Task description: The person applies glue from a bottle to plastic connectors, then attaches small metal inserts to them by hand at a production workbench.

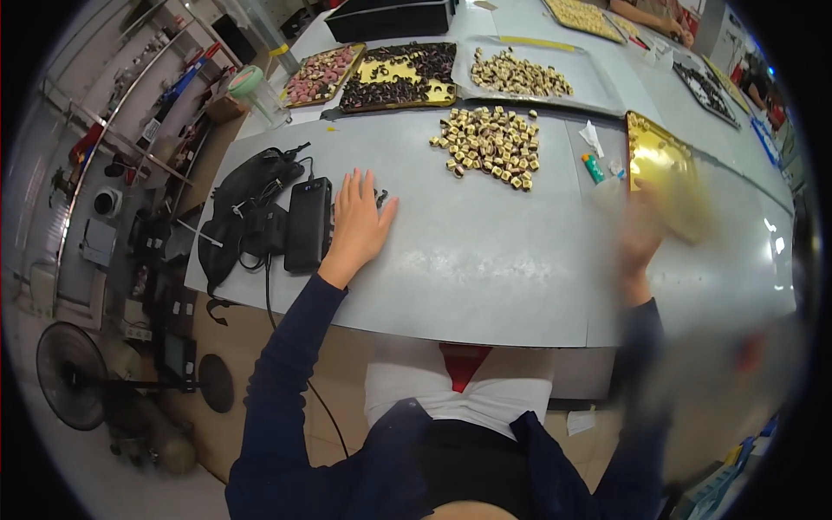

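My left hand [360, 221] lies flat on the grey tabletop, fingers stretched, beside a black box-shaped device [307, 227] with a cable. A few small dark pieces [380, 198] show next to its fingers. On the right, my right hand [640, 232] is at the near left edge of a shiny gold tray [656, 160]. That part of the picture is smeared, so its fingers and any grip are unclear. A few small pale pieces sit at the tray's far end. Ahead, between the hands, lies a loose pile of small cream-and-brown cubes [490, 146].
Along the back stand a tray of pink pieces [322, 76], a tray of dark pieces [399, 74] and a clear-lined tray of cubes [598, 85]. A black bag [227, 225] lies left, a green tube [593, 168] right. Another person's hand [680, 33] is far right.
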### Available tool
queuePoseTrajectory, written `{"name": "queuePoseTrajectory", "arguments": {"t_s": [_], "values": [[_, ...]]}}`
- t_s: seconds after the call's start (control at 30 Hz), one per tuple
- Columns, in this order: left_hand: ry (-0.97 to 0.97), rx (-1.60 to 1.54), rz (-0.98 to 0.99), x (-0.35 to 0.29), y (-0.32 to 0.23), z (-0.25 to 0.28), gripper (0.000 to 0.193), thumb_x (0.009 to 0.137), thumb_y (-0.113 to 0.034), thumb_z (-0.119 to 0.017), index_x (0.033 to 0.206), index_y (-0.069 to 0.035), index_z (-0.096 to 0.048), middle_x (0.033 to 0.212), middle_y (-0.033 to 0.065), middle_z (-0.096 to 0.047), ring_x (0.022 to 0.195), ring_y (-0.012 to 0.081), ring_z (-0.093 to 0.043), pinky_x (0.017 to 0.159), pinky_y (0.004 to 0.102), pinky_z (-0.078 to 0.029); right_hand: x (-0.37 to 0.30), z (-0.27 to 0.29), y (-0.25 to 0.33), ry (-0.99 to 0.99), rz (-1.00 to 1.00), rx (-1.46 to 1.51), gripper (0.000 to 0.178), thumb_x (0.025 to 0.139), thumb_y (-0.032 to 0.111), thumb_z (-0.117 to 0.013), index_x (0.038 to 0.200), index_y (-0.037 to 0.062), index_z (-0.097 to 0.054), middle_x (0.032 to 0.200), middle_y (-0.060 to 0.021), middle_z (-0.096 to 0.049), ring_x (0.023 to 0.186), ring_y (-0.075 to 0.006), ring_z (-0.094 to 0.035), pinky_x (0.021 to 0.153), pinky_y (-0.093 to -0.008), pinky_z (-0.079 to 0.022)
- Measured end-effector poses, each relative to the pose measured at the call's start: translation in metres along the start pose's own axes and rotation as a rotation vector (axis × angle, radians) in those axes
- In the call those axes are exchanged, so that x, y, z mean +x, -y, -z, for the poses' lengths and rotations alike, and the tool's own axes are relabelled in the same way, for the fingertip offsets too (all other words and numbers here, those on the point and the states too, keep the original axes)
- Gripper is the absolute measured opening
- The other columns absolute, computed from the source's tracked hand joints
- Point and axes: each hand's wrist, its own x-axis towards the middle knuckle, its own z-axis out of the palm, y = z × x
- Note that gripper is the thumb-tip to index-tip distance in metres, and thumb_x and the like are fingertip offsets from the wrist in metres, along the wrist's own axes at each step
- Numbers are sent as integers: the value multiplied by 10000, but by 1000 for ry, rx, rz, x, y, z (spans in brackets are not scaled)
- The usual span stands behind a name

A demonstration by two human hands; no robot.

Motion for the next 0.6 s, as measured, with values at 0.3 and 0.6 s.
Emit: {"name": "queuePoseTrajectory", "arguments": {"t_s": [0.3, 0.6], "values": [[-40, -185, -310, 14, -8, 8, 487, 940, -239, -536, 1340, 13, -415, 1419, 233, -382, 1364, 404, -283, 1123, 448, -238, 9, -3, -2, -50, -218, 210, 163, 929, 15, -518, 1087, 5, -477, 961, -79, -593, 841, -114, -544, 785, -237, -449], [-92, 26, -31, 6, 2, 0, 718, 911, -436, -545, 1388, 62, -345, 1439, 314, -316, 1369, 433, -257, 1121, 469, -216, 4, -1, -7, -32, -228, 234, 169, 948, 45, -515, 1110, 13, -479, 960, -85, -587, 878, -119, -555, 752, -236, -443]]}}
